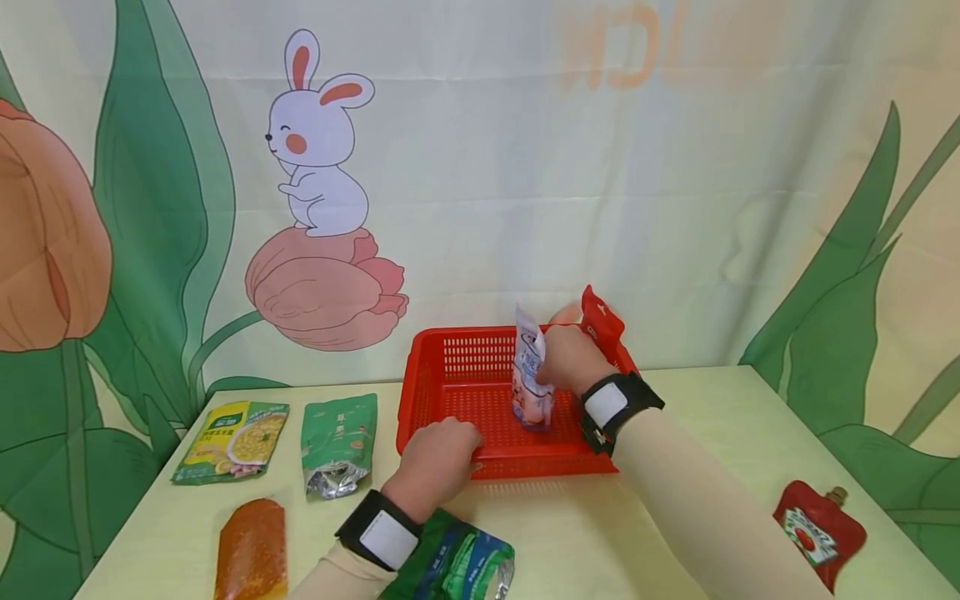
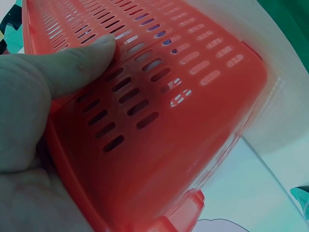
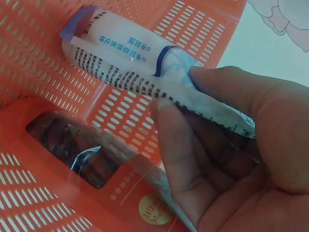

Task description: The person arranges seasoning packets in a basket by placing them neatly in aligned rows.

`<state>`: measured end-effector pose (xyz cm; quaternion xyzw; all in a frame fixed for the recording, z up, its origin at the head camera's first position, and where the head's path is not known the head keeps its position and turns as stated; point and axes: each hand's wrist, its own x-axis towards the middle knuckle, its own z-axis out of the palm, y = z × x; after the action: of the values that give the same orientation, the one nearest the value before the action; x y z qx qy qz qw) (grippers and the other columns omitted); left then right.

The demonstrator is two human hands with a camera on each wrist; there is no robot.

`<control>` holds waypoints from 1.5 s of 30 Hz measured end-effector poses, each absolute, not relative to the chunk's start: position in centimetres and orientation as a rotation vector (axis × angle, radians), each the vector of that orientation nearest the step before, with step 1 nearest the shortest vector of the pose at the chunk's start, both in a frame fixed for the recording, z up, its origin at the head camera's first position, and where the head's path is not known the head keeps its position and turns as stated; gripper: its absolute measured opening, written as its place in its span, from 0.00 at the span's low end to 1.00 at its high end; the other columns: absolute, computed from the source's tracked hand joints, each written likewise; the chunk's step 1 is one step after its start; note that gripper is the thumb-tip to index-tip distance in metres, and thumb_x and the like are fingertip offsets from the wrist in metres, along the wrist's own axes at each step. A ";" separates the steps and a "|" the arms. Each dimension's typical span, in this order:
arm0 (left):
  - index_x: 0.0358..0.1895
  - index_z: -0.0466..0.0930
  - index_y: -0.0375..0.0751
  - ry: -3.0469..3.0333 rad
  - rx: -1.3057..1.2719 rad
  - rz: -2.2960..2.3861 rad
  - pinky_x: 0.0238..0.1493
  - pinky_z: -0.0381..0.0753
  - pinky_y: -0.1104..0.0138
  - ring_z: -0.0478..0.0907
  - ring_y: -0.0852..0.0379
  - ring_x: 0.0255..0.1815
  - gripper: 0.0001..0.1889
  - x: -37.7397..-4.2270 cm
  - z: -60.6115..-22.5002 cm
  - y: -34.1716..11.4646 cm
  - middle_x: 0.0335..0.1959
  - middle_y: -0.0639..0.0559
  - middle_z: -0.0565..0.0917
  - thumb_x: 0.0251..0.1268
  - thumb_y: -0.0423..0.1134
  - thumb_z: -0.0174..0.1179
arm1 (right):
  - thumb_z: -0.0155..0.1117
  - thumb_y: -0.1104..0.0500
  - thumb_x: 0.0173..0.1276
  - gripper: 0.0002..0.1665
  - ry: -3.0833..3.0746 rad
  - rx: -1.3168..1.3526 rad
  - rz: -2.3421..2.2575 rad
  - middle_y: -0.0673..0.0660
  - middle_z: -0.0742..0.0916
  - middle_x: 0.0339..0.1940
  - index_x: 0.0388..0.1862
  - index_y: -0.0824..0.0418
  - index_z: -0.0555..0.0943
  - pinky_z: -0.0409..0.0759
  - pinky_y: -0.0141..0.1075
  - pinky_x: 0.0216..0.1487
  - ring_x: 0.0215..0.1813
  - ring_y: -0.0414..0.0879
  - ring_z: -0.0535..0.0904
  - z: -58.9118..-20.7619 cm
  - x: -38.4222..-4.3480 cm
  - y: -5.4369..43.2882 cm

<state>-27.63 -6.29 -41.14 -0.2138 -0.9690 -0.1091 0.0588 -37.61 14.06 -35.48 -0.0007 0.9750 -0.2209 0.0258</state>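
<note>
A red perforated plastic basket [image 1: 525,464] stands at the back of the table. My left hand [image 1: 441,454] grips its front rim near the left corner; in the left wrist view the thumb [image 2: 79,65] presses the outer wall and the fingers are hidden. My right hand [image 1: 573,358] pinches a white and purple food pouch [image 1: 531,385] by its upper part, holding it upright within the basket. Beside it, a red packet [image 1: 602,323] leans at the basket's right end. Its dark see-through window [image 3: 75,147] shows in the right wrist view.
Left of the basket lie a yellow soup packet [image 1: 234,442], a green pouch [image 1: 339,442] and an orange-brown packet [image 1: 252,546]. A green and blue packet [image 1: 457,562] lies near my left wrist. A red ketchup pouch [image 1: 816,529] lies far right. A printed curtain [image 1: 480,167] hangs behind.
</note>
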 end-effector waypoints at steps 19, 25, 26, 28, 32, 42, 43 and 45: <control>0.42 0.92 0.45 -2.929 -0.651 -0.357 0.45 0.90 0.53 0.82 0.55 0.27 0.13 -27.7 -41.4 -6.3 0.33 0.50 0.91 0.52 0.40 0.79 | 0.78 0.59 0.60 0.23 3.098 -0.007 -0.591 0.60 0.90 0.43 0.54 0.63 0.86 0.90 0.50 0.47 0.36 0.53 0.86 -35.5 -37.2 14.4; 0.41 0.92 0.45 -2.923 -0.652 -0.355 0.43 0.90 0.54 0.81 0.56 0.27 0.12 -27.8 -41.4 -6.3 0.31 0.50 0.91 0.52 0.40 0.79 | 0.76 0.60 0.61 0.23 3.142 -0.044 -0.543 0.62 0.90 0.43 0.54 0.66 0.85 0.90 0.45 0.43 0.37 0.53 0.85 -35.4 -37.2 14.6; 0.40 0.92 0.45 -2.922 -0.651 -0.354 0.43 0.90 0.55 0.80 0.56 0.26 0.12 -27.8 -41.5 -6.3 0.31 0.51 0.91 0.53 0.41 0.79 | 0.76 0.60 0.61 0.23 3.144 -0.041 -0.551 0.62 0.90 0.43 0.54 0.66 0.84 0.90 0.45 0.43 0.37 0.53 0.85 -35.4 -37.1 14.6; 0.40 0.92 0.46 -2.922 -0.650 -0.354 0.43 0.90 0.55 0.80 0.56 0.26 0.11 -27.8 -41.5 -6.3 0.31 0.51 0.91 0.53 0.41 0.79 | 0.76 0.60 0.61 0.24 3.149 -0.030 -0.561 0.62 0.90 0.44 0.54 0.66 0.84 0.90 0.45 0.42 0.37 0.53 0.85 -35.4 -37.1 14.8; 0.40 0.92 0.46 -2.920 -0.650 -0.368 0.43 0.90 0.55 0.80 0.57 0.26 0.12 -27.8 -41.6 -6.3 0.30 0.51 0.91 0.53 0.41 0.79 | 0.76 0.58 0.61 0.22 3.164 -0.012 -0.570 0.61 0.90 0.41 0.52 0.65 0.85 0.90 0.43 0.39 0.34 0.52 0.85 -35.4 -37.0 15.0; 0.41 0.92 0.45 -2.907 -0.659 -0.390 0.43 0.90 0.55 0.80 0.57 0.26 0.12 -27.7 -41.5 -6.5 0.31 0.51 0.91 0.52 0.40 0.79 | 0.74 0.57 0.63 0.17 3.206 0.021 -0.483 0.61 0.89 0.35 0.46 0.67 0.85 0.89 0.42 0.39 0.31 0.52 0.84 -35.3 -36.4 15.0; 0.41 0.92 0.45 -2.906 -0.661 -0.391 0.43 0.90 0.55 0.81 0.56 0.26 0.12 -27.7 -41.5 -6.4 0.31 0.51 0.91 0.52 0.40 0.79 | 0.73 0.57 0.64 0.17 3.195 0.037 -0.501 0.60 0.89 0.36 0.47 0.66 0.84 0.90 0.43 0.39 0.32 0.52 0.84 -35.3 -36.3 15.0; 0.41 0.92 0.45 -2.906 -0.664 -0.387 0.43 0.90 0.55 0.81 0.56 0.26 0.12 -27.7 -41.5 -6.4 0.31 0.51 0.91 0.52 0.40 0.79 | 0.73 0.57 0.64 0.18 3.167 0.073 -0.538 0.60 0.89 0.37 0.49 0.65 0.84 0.90 0.44 0.41 0.32 0.52 0.85 -35.2 -36.2 15.0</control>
<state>-27.66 -6.43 -41.52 -0.2204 -0.9645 -0.1285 0.0680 -36.17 15.04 -35.21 0.0227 0.9850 -0.1673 -0.0357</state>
